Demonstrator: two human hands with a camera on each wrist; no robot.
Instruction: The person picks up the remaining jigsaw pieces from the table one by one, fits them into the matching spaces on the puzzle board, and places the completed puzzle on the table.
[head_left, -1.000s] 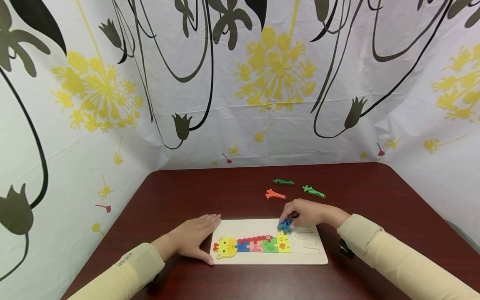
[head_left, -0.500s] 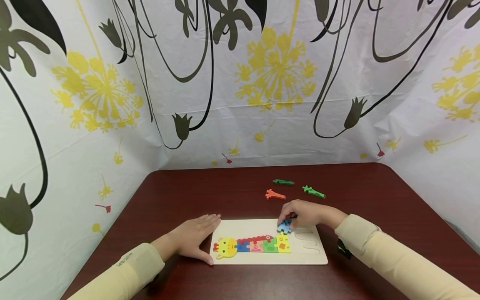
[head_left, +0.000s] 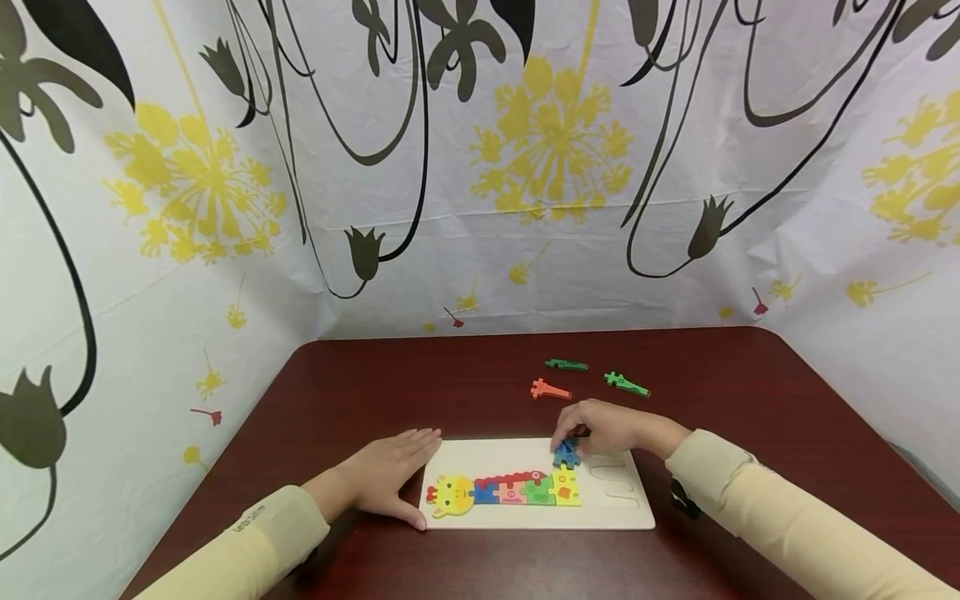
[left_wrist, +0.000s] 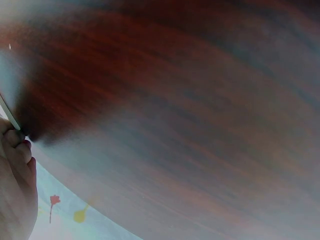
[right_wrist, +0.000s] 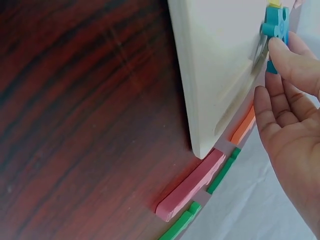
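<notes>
Blue puzzle piece [head_left: 567,456] at the board's [head_left: 495,516] far edge, pinched in fingers of the right hand [head_left: 609,427], arched in from board's right. Left hand [head_left: 384,473] spans board's left end, fingers extended, thumb apart.

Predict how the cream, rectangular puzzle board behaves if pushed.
The board looks thick and straight-edged, so probably stiff. Lying flat on the dark red-brown table, it should slide, not tip; the left hand at its edge may resist.

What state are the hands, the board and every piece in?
Left hand: resting against the board
Right hand: holding the blue piece
Blue piece: pinched between fingers
Board: flat, partly filled
Joined giraffe pieces: on board
Orange piece: loose
Pink piece: loose
Light green piece: loose
Dark green piece: loose
</notes>
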